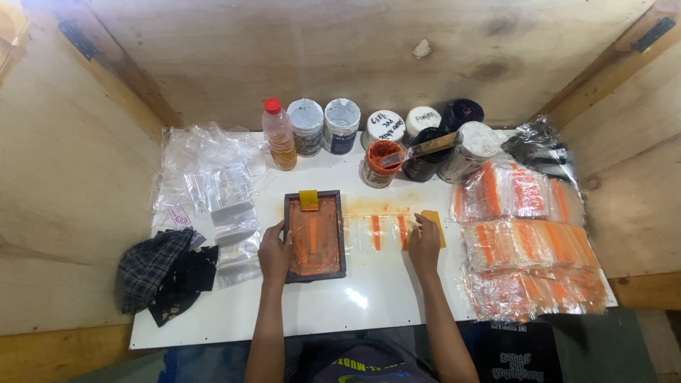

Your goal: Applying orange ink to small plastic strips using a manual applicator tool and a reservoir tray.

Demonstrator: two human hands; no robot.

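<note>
At the far left edge of the white tabletop (383,298) lies a crumpled dark checked cloth (152,273), and just beside it sits a loose spread of clear plastic bags (213,184), unprinted. Moving in, the left hand (274,252) is pressed against the left side of the small dark-framed printing screen (316,237), fingers curled on the frame, steadying it flat; orange ink coats its mesh and a little yellow squeegee (308,200) rests at its top edge. Right of the frame, a clear plastic bag with fresh orange stripes (379,232) lies flat on the table, and the right hand (424,245) comes down on its right end, fingers lightly closed at a yellow card scraper (434,225) — whether it truly grips the card or only rests over it, I cannot tell. Behind, a row of ink tubs stands, the open orange ink tub (381,163) nearest. Far right, stacks of printed orange-striped bags (528,245) pile up.

The risk here: those stripes look wet, so a dragging finger could smear them, and a nudged frame could streak ink across the table.
</note>
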